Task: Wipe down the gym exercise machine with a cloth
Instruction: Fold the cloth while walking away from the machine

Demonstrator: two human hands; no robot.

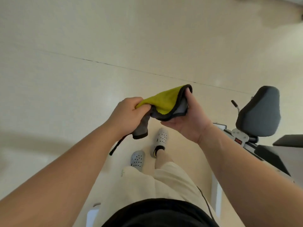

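**Cloth in both hands, machine off to your right**

You held the cloth (pixel 165 100) up in front of you, clear of the floor (pixel 82 63) and touching nothing but your hands. Your left grip (pixel 129 112) was closed round one bunched end, fingers curled over the yellow face, with a grey tail of fabric hanging below the fist. Your right grip (pixel 188 122) was palm-up under the other end, fingers cradling the grey underside and the thumb tucked into the dark-edged fold, so it pinched the cloth too. The cloth's long axis ran from your left grip up and across to your right.

The exercise machine (pixel 246 138) stood to your right, well apart from the cloth, its dark seat pad (pixel 260 110) the nearest broad part and a thin handle (pixel 236 105) just beside it. Your right grip was plainly the nearer one. Judging by this, no wiping had begun: you looked to be folding or arranging the cloth, and the coming move would call for a turn and a reach rightward, most easily led by the right hand.

No container showed anywhere in view.
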